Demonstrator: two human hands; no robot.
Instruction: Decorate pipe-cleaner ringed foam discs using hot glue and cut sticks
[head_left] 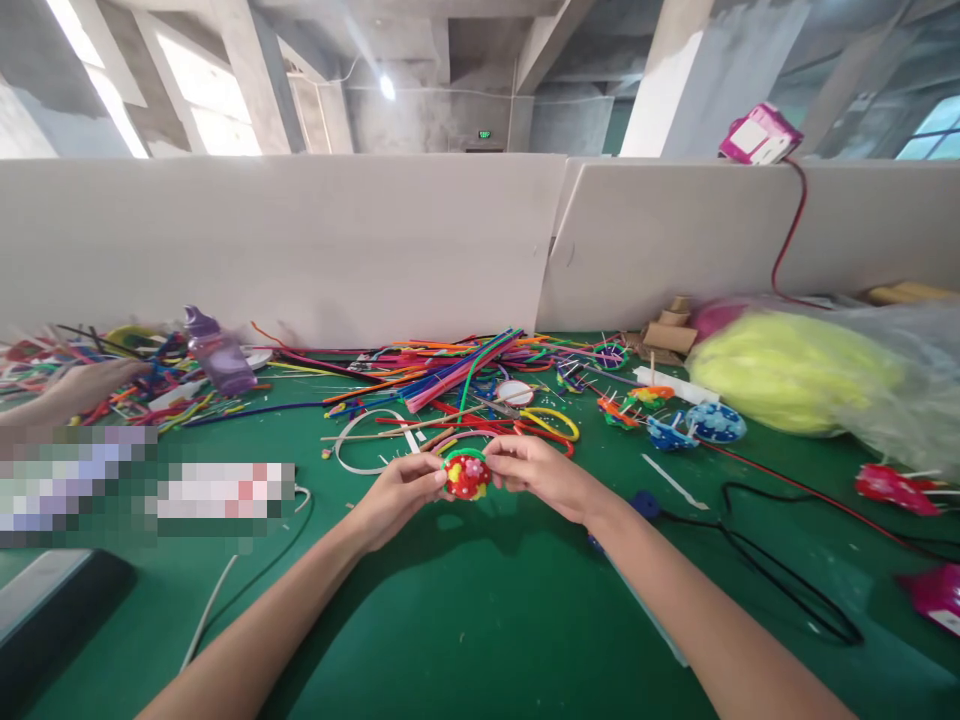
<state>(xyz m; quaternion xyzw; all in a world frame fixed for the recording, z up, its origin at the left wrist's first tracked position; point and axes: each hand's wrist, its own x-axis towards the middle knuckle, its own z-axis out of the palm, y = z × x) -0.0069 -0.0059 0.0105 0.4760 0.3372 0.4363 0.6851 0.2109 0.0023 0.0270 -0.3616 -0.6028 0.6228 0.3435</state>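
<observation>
Between my two hands is a small round red craft piece [466, 476] with white dots, yellow and pink flower shapes and a green rim. My left hand [401, 492] pinches its left edge. On the right edge, the fingers of my right hand [536, 472] close on it. The piece is held up over the green table [480, 620]. Just beyond lie a white hoop [341, 440], pliers with yellow handles [551, 420] and a heap of coloured pipe cleaners [457, 370]. What the fingertips cover at the edges is hidden.
At the right sit blue dotted pieces [716, 422], a red one [896, 488], a bag with yellow material [795, 370] and a black cable [787, 590]. A purple bottle [221, 355] and another person's hand [97, 385] are at the left. A white partition [300, 250] closes the back.
</observation>
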